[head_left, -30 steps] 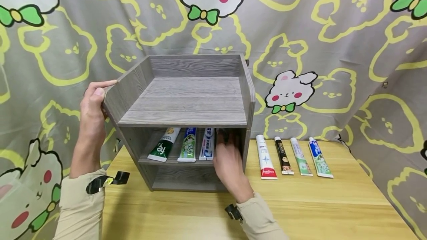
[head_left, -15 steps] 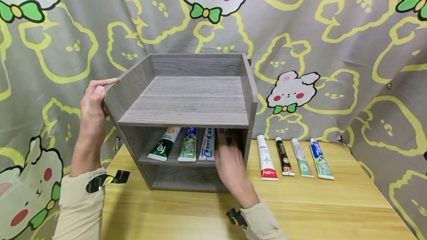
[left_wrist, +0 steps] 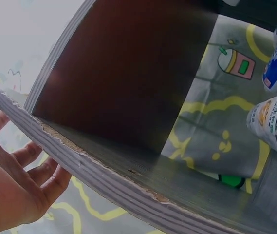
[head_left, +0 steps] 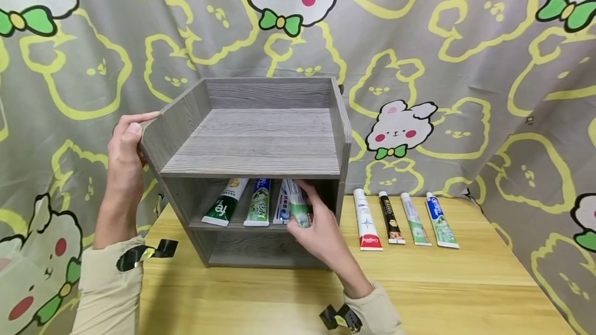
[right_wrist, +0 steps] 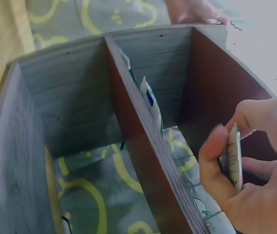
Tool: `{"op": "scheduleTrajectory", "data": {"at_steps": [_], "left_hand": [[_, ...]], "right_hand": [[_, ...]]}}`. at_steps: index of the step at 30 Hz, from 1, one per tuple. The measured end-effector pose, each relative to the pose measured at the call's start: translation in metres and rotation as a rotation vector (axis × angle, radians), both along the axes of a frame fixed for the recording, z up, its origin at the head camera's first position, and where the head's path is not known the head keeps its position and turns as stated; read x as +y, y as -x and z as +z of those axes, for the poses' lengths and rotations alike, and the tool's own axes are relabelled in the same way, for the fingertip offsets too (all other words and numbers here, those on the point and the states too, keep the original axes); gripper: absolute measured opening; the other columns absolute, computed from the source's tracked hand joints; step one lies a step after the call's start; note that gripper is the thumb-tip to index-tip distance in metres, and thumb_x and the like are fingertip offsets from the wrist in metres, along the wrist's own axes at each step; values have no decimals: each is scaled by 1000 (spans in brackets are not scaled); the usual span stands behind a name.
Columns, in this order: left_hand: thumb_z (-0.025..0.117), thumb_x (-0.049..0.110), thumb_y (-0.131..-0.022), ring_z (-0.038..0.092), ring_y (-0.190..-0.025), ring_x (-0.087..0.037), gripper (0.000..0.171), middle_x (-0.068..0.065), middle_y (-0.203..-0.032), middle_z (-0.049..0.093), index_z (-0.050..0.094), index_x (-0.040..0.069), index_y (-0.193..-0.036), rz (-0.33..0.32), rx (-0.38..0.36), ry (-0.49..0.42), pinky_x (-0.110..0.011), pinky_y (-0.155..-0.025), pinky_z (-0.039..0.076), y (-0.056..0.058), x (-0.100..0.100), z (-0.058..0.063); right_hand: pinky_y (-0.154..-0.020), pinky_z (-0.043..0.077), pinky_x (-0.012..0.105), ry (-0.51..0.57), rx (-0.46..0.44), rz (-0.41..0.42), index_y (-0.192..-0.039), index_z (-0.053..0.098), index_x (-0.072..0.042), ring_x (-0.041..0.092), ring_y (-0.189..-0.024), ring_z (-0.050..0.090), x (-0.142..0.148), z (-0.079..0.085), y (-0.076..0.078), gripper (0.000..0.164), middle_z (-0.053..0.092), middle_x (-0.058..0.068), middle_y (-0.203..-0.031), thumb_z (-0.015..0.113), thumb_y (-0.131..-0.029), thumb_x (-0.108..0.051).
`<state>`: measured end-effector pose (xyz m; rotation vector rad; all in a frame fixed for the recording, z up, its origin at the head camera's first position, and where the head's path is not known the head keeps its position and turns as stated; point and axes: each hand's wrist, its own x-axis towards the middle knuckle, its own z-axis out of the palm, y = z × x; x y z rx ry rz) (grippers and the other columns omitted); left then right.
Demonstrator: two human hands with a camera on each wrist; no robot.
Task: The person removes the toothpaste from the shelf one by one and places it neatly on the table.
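Note:
My left hand (head_left: pixel 124 162) grips the upper left side panel of a grey wood-grain shelf unit (head_left: pixel 261 141). In the left wrist view that panel's chipped edge (left_wrist: pixel 84 158) runs past the fingers. At the right of the middle compartment, my right hand (head_left: pixel 323 224) pinches a toothpaste tube with a green end (head_left: pixel 299 208) between thumb and fingers. The right wrist view shows this tube edge-on (right_wrist: pixel 234 158). Left of it on the same board lie a dark green tube (head_left: pixel 225 202), a blue-and-green tube (head_left: pixel 258 203) and a partly covered blue-and-white tube (head_left: pixel 281 206).
Several tubes lie in a row on the wooden table (head_left: pixel 419 283) right of the unit: a white-and-red one (head_left: pixel 368 221), a black one (head_left: pixel 391 219), a white-and-green one (head_left: pixel 416 221) and a blue-and-green one (head_left: pixel 441 223). A patterned curtain (head_left: pixel 396 66) hangs behind.
My right hand has drawn back from deep inside the middle compartment toward its front, and the green-ended toothpaste tube now shows in its fingers. My left hand keeps its hold on the panel.

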<state>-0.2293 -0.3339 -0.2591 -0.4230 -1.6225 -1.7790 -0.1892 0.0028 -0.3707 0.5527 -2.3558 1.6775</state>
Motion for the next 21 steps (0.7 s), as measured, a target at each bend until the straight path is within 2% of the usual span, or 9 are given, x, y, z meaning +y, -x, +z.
{"op": "scheduleTrajectory", "data": {"at_steps": [2,5,8,12,15,17,21], "left_hand": [[51,23,-100,55,-74,-21,36,-16,-99,60,70,4,-124,-1,2,1,-25,-55,43,1,0,-1],[50,23,-100,55,-76,-21,36,-16,-102,59,69,5,-125,-4,-2,10,-25,-56,43,1,-1,-2],[49,23,-101,54,-76,-21,36,-15,-103,58,69,5,-125,-3,-7,20,-25,-57,43,1,-2,-2],[49,23,-100,55,-73,-20,36,-14,-100,58,69,4,-124,-7,-3,8,-25,-56,42,1,-3,-2],[49,22,-100,54,-70,-19,36,-15,-95,59,70,4,-124,-7,1,-2,-24,-54,42,0,-3,-2],[49,22,-100,54,-70,-20,36,-15,-94,59,70,4,-124,-4,2,-1,-24,-53,41,1,-3,-2],[49,22,-100,53,-70,-20,36,-15,-95,58,70,5,-123,4,1,8,-24,-53,40,1,-2,-2]], "right_hand": [[-62,59,38,101,-41,71,-154,43,-35,21,-76,69,2,-1,-1,85,56,15,-130,65,-82,4],[-57,59,43,212,-89,179,-154,45,-34,24,-65,70,4,-4,-3,85,51,15,-134,61,-84,10],[-59,60,42,255,-112,233,-154,46,-31,23,-69,70,5,-8,-4,81,50,17,-135,60,-86,10],[-61,59,33,278,-131,243,-152,49,-26,23,-73,68,4,-12,-8,70,54,23,-122,57,-91,7],[-57,55,28,285,-132,227,-151,51,-22,21,-75,65,5,-13,-11,63,58,26,-111,48,-93,5],[-54,52,26,286,-130,224,-151,52,-20,19,-70,62,6,-13,-13,63,59,27,-106,42,-93,4],[-48,44,25,264,-114,218,-150,52,-18,13,-56,53,8,-13,-17,67,60,24,-112,35,-89,5]]}}
